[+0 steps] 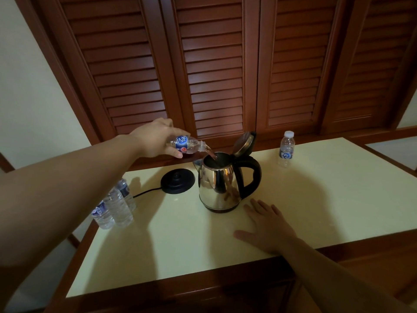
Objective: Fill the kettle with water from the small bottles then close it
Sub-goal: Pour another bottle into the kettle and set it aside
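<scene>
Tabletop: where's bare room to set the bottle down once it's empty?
Free: the near-left table, between the bottle cluster and right hand; also the right side, between the kettle and capped bottle. Crowded: the left edge by the cluster, base and cord.

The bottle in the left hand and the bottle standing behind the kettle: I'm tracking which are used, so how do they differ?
The bottle in the left hand is tipped over, its mouth at the open kettle; the bottle behind the kettle stands upright on the table. The held one is uncapped and pouring; the standing one has its white cap on. One is gripped by the left hand; the other is untouched. Both are small, clear, with blue labels.
</scene>
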